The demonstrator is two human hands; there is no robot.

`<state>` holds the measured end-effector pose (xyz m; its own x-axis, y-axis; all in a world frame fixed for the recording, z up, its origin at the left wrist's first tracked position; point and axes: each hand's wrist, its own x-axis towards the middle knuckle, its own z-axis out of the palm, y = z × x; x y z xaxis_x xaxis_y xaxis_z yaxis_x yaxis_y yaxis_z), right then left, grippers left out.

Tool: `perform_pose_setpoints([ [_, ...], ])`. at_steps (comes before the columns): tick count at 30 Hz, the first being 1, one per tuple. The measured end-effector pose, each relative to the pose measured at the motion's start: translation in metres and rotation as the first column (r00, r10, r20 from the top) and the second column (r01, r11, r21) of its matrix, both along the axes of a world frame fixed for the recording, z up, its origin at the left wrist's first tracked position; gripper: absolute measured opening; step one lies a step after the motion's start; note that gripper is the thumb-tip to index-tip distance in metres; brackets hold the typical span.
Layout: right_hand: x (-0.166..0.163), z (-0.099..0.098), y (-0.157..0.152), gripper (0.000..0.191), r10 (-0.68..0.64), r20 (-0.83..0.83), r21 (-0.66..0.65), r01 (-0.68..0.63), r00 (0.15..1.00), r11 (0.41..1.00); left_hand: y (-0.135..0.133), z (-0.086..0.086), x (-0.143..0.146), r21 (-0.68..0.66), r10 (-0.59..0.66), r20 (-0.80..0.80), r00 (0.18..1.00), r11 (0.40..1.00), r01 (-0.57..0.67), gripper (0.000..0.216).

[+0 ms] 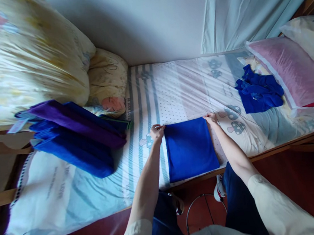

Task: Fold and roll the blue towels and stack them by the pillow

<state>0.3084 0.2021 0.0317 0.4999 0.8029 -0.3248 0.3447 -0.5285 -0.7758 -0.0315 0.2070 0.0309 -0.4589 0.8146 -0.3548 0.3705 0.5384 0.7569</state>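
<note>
A blue cloth (191, 149) lies flat in a near square at the front edge of the bed. Its far left corner is pinched by my left hand (157, 131), fingers closed. At the far right corner, my right hand (210, 118) grips the cloth between thumb and fingers. The cloth's near edge reaches the bed's wooden rim. To the left rests a stack of folded blue and purple cloths (77, 137). A crumpled heap of blue cloth (259, 90) sits on the right, beside a pink pillow.
The bed carries a patterned sheet (175, 82). Large yellowish bundled bedding (32, 52) rises at the left, with a pillow (108, 77) beside it. A pink pillow (289, 66) lies at the right. Behind hangs a pale curtain (235, 12). A round metal frame (204, 196) stands on the floor.
</note>
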Motion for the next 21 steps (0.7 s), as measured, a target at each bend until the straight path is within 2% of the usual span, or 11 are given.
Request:
perform_pose_setpoints([
  [4,-0.015,0.001,-0.003,0.009,0.063,0.198,-0.039,-0.056,0.978,0.998,-0.007,0.0,0.009,0.063,-0.093,-0.213,0.972,0.992,0.109,0.032],
  [6,-0.033,0.001,-0.017,0.017,0.12,0.361,0.014,-0.134,0.925,0.991,-0.024,-0.003,0.022,0.143,-0.211,-0.357,0.91,0.95,0.276,0.036],
  [7,-0.044,0.0,-0.027,0.025,0.173,0.436,0.052,-0.216,0.883,0.975,-0.035,-0.005,0.03,0.172,-0.307,-0.409,0.86,0.899,0.403,0.038],
  [8,-0.055,-0.002,-0.039,0.032,0.253,0.497,0.081,-0.334,0.83,0.939,-0.047,-0.009,0.038,0.185,-0.421,-0.444,0.791,0.821,0.54,0.04],
  [10,-0.071,-0.007,-0.064,0.042,0.475,0.56,0.066,-0.608,0.679,0.791,-0.069,-0.019,0.051,0.174,-0.589,-0.485,0.646,0.659,0.732,0.047],
  [11,-0.074,-0.011,-0.074,0.046,0.57,0.568,0.037,-0.711,0.593,0.702,-0.077,-0.024,0.054,0.163,-0.62,-0.496,0.608,0.622,0.766,0.051],
  [12,-0.073,-0.014,-0.081,0.05,0.634,0.57,0.006,-0.774,0.523,0.634,-0.082,-0.029,0.054,0.151,-0.625,-0.503,0.597,0.616,0.773,0.056],
  [13,-0.069,-0.017,-0.085,0.054,0.666,0.569,-0.023,-0.8,0.483,0.6,-0.084,-0.034,0.052,0.142,-0.618,-0.506,0.602,0.629,0.764,0.061],
  [14,-0.061,-0.019,-0.086,0.058,0.673,0.57,-0.048,-0.799,0.471,0.599,-0.083,-0.038,0.047,0.134,-0.608,-0.505,0.612,0.645,0.752,0.065],
  [18,-0.034,-0.019,-0.067,0.066,0.629,0.576,-0.099,-0.72,0.522,0.687,-0.059,-0.042,0.026,0.116,-0.583,-0.487,0.651,0.695,0.709,0.072],
  [21,-0.051,-0.016,-0.064,0.066,0.579,0.591,-0.092,-0.666,0.562,0.74,-0.056,-0.037,0.039,0.126,-0.543,-0.493,0.68,0.729,0.673,0.073],
])
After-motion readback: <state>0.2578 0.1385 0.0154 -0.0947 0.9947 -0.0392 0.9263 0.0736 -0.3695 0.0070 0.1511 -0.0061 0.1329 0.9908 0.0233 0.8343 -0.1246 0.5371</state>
